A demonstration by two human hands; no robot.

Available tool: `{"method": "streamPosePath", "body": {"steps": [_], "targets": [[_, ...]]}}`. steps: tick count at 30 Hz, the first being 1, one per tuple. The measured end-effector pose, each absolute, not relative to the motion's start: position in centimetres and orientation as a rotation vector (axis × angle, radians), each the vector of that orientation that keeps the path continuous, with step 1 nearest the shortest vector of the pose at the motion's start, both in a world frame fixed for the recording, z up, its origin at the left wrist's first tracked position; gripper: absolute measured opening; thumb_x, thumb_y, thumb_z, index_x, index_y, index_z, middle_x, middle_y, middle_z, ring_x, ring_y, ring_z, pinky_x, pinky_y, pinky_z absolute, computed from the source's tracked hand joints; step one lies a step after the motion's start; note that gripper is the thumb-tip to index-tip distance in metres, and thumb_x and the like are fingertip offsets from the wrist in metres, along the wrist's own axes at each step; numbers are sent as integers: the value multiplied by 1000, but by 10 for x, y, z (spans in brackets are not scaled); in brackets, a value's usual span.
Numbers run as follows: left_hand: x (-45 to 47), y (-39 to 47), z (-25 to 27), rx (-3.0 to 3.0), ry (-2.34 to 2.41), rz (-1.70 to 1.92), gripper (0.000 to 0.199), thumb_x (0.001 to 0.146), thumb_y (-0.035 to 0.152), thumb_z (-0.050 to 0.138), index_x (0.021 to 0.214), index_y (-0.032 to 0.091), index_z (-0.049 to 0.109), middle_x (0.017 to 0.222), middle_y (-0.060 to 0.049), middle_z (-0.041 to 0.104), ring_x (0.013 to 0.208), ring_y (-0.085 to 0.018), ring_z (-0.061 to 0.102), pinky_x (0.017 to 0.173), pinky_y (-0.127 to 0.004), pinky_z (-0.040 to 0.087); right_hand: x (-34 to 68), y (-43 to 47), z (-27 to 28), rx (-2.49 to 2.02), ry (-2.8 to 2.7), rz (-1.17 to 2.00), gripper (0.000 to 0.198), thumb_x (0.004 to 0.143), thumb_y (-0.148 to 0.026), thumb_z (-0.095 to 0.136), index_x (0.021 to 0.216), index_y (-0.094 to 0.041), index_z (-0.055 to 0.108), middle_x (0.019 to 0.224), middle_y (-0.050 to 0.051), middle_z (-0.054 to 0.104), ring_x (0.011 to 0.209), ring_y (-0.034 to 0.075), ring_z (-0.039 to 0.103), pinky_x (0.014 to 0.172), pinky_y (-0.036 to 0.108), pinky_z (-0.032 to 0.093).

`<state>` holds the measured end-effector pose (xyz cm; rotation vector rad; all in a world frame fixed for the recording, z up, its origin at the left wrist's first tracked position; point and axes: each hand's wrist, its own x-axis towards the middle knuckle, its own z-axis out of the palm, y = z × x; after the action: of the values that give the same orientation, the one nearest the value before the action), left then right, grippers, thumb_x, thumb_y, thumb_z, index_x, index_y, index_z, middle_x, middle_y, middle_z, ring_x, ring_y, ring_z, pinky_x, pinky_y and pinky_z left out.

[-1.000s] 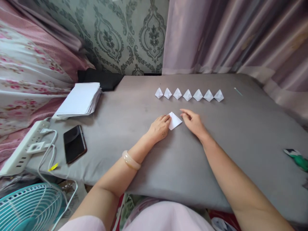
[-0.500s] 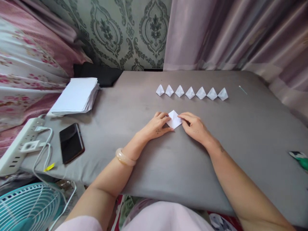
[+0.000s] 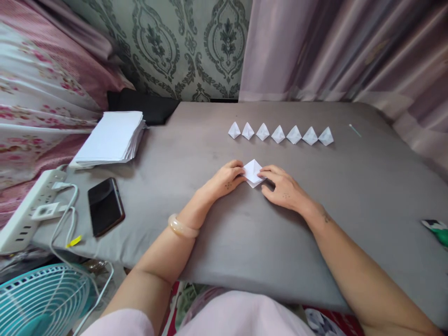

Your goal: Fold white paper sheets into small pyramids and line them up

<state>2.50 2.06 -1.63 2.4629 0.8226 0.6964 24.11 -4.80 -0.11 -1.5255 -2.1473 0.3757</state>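
Observation:
A small white folded paper (image 3: 253,171), diamond-shaped with a crease down its upper middle, lies on the grey-covered table between my hands. At its left corner, my left hand (image 3: 229,179) is closed on it, thumb and fingers together at the edge. The fingers of my right hand (image 3: 283,186) hold its right corner, with the thumb lower down, near the lower right edge. A layer of the paper shows below the front flap. Beyond it stands a row of several folded white paper pieces (image 3: 279,135), pointed at the top.
To the left are a stack of white paper (image 3: 108,137), a black phone (image 3: 105,206) and a white power strip (image 3: 33,210) with cables. A teal fan (image 3: 42,298) stands below the table edge. A thin white stick (image 3: 354,130) lies at the far right.
My left thumb has drawn back from the paper's bottom corner to its left side. The right thumb has moved down, away from my right fingers, and a lower layer of paper now shows.

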Motion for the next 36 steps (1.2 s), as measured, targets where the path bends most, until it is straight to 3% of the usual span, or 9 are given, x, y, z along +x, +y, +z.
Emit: {"method": "streamPosePath", "body": {"steps": [6, 12, 26, 33, 36], "targets": [[27, 19, -22, 2470, 1010, 738, 22, 92, 25, 51, 92, 14, 69, 106, -12, 62, 97, -21, 59, 89, -34, 48, 240, -46, -15, -1482, -1995, 330, 22, 86, -23, 52, 102, -18, 67, 114, 10, 64, 106, 23, 60, 95, 38, 47], [30, 20, -21, 2321, 1220, 763, 16, 88, 25, 57, 87, 18, 72, 99, -8, 65, 95, -22, 58, 91, -37, 47, 236, -40, -20, -1510, -1910, 347, 25, 91, -27, 46, 91, -19, 70, 107, 10, 65, 101, 23, 61, 94, 40, 47], [43, 24, -17, 2010, 1477, 755, 11, 82, 22, 64, 74, 14, 66, 95, -10, 59, 87, -19, 56, 85, -37, 49, 235, -29, -26, -1771, -1613, 249, 22, 83, -34, 57, 71, -18, 65, 98, 13, 62, 90, 24, 62, 84, 39, 50], [42, 27, -25, 2079, 1470, 769, 13, 82, 23, 61, 72, 15, 62, 89, -9, 55, 86, -21, 53, 85, -39, 48, 235, -24, -29, -1800, -1577, 216, 20, 79, -34, 62, 66, -20, 59, 93, 12, 57, 90, 25, 59, 86, 42, 48], [43, 24, -25, 2148, 1480, 767, 8, 83, 23, 59, 82, 15, 63, 93, -10, 55, 89, -23, 52, 85, -40, 47, 237, -24, -30, -1797, -1575, 203, 22, 80, -37, 62, 66, -21, 57, 89, 10, 55, 83, 23, 58, 83, 42, 49]]}}
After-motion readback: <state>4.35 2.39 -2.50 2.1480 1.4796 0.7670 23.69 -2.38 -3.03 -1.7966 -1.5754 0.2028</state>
